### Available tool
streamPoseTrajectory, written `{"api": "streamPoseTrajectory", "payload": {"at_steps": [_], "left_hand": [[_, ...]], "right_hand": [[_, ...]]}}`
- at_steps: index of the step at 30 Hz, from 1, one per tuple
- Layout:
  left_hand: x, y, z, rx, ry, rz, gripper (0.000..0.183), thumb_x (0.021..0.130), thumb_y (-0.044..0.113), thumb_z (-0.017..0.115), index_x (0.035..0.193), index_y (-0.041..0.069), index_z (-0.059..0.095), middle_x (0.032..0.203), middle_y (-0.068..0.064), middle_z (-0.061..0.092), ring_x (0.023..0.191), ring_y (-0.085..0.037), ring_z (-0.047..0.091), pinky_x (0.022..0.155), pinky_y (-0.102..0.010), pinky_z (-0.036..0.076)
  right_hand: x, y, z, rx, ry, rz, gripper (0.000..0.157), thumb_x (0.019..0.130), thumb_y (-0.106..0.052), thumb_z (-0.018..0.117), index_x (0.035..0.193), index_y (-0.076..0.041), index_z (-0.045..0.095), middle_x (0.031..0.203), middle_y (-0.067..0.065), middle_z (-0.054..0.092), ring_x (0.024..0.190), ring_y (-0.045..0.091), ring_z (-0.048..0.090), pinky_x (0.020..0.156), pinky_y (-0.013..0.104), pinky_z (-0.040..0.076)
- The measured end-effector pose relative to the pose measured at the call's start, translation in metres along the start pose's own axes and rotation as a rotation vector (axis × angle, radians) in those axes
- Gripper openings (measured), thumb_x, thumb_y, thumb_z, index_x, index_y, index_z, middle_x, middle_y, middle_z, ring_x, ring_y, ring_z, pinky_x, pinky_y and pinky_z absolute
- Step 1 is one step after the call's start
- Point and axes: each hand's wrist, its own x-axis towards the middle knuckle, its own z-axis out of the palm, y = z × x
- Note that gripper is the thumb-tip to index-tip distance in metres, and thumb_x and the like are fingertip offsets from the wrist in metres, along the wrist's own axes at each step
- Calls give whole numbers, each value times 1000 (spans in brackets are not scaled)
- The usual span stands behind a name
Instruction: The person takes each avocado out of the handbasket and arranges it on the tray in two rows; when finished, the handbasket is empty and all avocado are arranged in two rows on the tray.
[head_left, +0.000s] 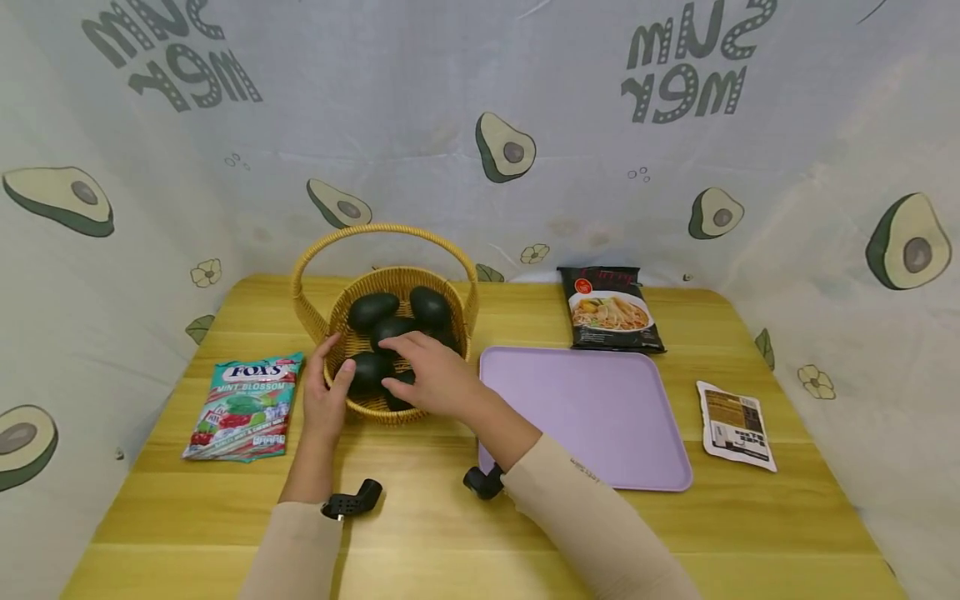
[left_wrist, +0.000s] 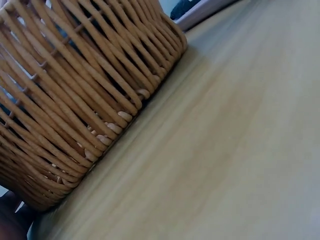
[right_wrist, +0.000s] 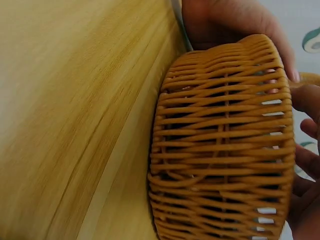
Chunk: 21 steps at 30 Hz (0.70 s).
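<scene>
A yellow wicker basket with a tall handle holds several dark, smooth avocados. My left hand grips its near left rim, thumb over the edge and fingers along the outer side. From the right, my right hand reaches in over the rim, thumb and fingers spread above the front avocados, partly covering them. In the right wrist view, the basket wall stands between the left hand and the right hand's fingers. The left wrist view shows the woven side resting on the wooden table.
A Fox's candy bag lies left of the basket. To its right is a flat lilac tray, with a black noodle packet behind it. A small white-and-brown pouch lies at the far right. Printed cloth hangs behind the table.
</scene>
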Motion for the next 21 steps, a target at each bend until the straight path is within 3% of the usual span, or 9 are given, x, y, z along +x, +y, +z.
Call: {"api": "streamPoseTrajectory", "payload": {"at_steps": [9, 17, 21], "left_hand": [[-1, -3, -1, -33, -46, 16, 62, 94, 11, 61, 153, 7, 41, 160, -14, 37, 153, -30, 22, 125, -54, 11], [-6, -9, -1, -56, -56, 3, 66, 94, 19, 67, 154, 10, 40, 161, -11, 34, 153, -29, 22, 124, -56, 13], [-6, -6, -2, -50, -55, -6, 65, 95, 20, 66, 154, 12, 39, 162, -9, 33, 153, -29, 22, 124, -55, 15]], "right_hand": [[32, -7, 21, -126, -101, 5, 64, 95, -46, 70, 151, -24, 49, 149, 2, 54, 124, 21, 63, 104, 45, 52], [36, -5, 34, -93, -147, 47, 70, 90, -46, 76, 152, -28, 48, 150, -1, 53, 123, 20, 64, 102, 45, 53], [39, -6, 36, -124, -135, 30, 70, 91, -49, 74, 153, -30, 46, 149, 0, 52, 113, 21, 68, 94, 42, 56]]}}
